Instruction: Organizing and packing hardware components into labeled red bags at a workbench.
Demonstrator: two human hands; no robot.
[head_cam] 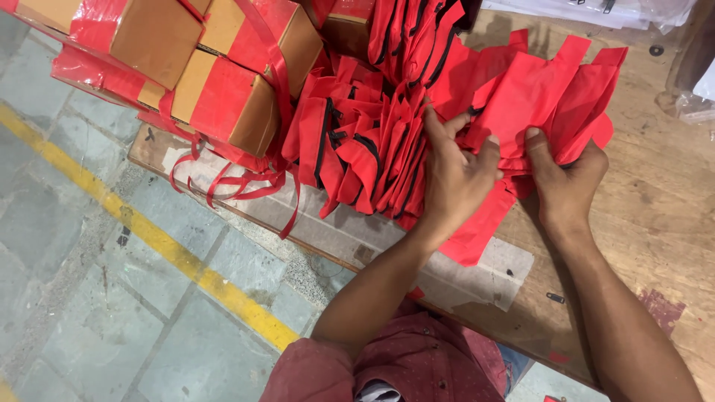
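A stack of flat red fabric pieces (532,93) lies on the wooden table (655,216). My left hand (456,175) presses on the stack's near left side, fingers spread between it and a leaning pile of red pieces with black trim (365,152). My right hand (564,179) grips the stack's near edge, thumb on top.
Brown cardboard boxes wrapped in red film (223,93) sit stacked at the table's left end, with red ribbons (238,182) hanging over the edge. Clear plastic bags (596,9) lie at the far edge. Below left is a grey tiled floor with a yellow line (160,242).
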